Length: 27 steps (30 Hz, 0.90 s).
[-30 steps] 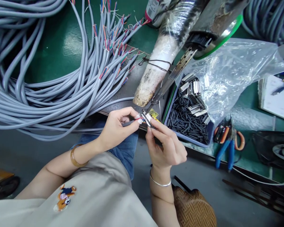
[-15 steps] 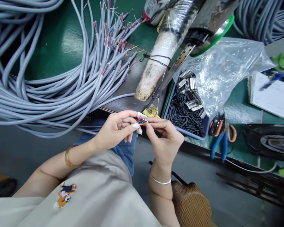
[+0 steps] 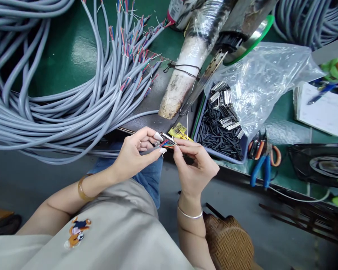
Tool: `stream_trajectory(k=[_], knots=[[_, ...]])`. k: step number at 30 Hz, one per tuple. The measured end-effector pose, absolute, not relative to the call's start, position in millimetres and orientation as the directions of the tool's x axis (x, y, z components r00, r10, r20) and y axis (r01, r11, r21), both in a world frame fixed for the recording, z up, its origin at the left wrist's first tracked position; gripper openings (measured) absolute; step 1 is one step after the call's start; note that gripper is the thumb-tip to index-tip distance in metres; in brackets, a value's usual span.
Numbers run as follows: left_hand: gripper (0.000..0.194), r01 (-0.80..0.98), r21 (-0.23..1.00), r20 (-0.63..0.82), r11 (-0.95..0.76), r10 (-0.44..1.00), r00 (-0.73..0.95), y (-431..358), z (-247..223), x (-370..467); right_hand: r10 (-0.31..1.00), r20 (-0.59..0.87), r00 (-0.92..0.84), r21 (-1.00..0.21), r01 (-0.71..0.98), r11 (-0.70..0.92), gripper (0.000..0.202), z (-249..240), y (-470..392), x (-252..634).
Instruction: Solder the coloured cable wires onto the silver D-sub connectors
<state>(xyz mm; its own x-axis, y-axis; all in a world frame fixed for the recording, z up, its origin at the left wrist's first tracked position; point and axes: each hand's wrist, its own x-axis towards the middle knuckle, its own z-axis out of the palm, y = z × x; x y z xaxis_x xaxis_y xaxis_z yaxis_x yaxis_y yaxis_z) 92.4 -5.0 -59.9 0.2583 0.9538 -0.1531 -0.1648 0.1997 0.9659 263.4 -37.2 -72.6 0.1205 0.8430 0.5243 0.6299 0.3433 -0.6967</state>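
Observation:
Over the table's front edge, my left hand [image 3: 133, 153] is closed around the end of a grey cable [image 3: 152, 150]. Its thumb and index finger, with white coverings on the tips, lie beside the fanned coloured wires [image 3: 166, 144]. From the other side, my right hand [image 3: 195, 159] pinches the end of a small black-and-silver multi-pin connector [image 3: 168, 138] between thumb and fingertips. The wires run close along the connector's row of pins; whether each one is joined cannot be made out. Just behind the connector lies a yellow sponge piece [image 3: 177, 130].
Bundled grey cables [image 3: 81, 108] with stripped ends cover the left. A wrapped white tube [image 3: 183, 78] juts toward me. To the right are a bin [image 3: 195, 138] of black sleeves and connectors, a plastic bag [image 3: 273, 82], blue-handled pliers [image 3: 261, 168] and a notepad [image 3: 323, 108].
My left fingers have shifted back a little, so more of the connector and the coloured wires shows. My right hand stays nearly in place. The view has drifted slightly.

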Motion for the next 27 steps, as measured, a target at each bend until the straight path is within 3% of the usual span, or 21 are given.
stream_trajectory(k=[9,18,27], knots=[[0.025,-0.185,0.938,-0.237,0.294,0.93,0.28,-6,-61,94,0.78,0.62,0.084,-0.604,0.685,0.406,0.018,-75,-34,264],[0.047,-0.315,0.671,-0.427,0.671,0.697,0.576,14,-58,83,0.761,0.649,0.007,-0.507,0.75,0.425,0.02,-76,-35,259],[0.045,-0.29,0.634,-0.468,0.717,0.654,0.595,16,-55,81,0.756,0.654,0.021,-0.534,0.721,0.442,0.021,-74,-34,258]])
